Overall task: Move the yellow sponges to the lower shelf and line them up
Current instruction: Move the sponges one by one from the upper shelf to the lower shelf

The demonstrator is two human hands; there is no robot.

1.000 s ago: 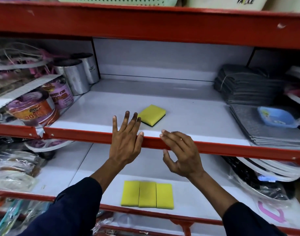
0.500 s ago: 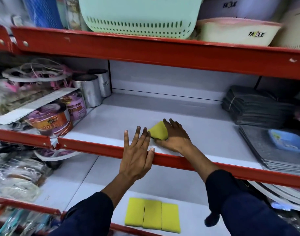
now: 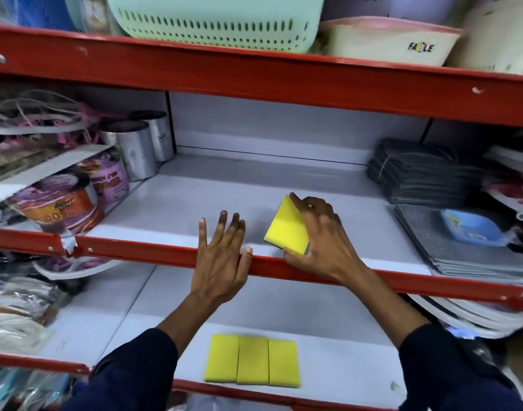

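My right hand (image 3: 322,238) grips a yellow sponge (image 3: 286,228) with a dark underside, tilted up just above the front of the white middle shelf (image 3: 212,200). My left hand (image 3: 221,256) rests flat, fingers spread, on that shelf's red front rail (image 3: 135,253), holding nothing. On the lower shelf (image 3: 337,363), three yellow sponges (image 3: 252,362) lie side by side in a row near its front edge, touching one another.
Round tins and printed tubs (image 3: 85,188) crowd the middle shelf's left. Stacked dark grey mats (image 3: 426,176) and a blue tray (image 3: 470,229) fill its right. A mint basket (image 3: 212,22) and cream tub (image 3: 384,40) sit on the top shelf. Bagged goods (image 3: 20,304) lie at the lower left.
My right hand reached onto the middle shelf, took hold of the lone yellow sponge and lifted it toward the front right. My left hand stayed on the red rail.
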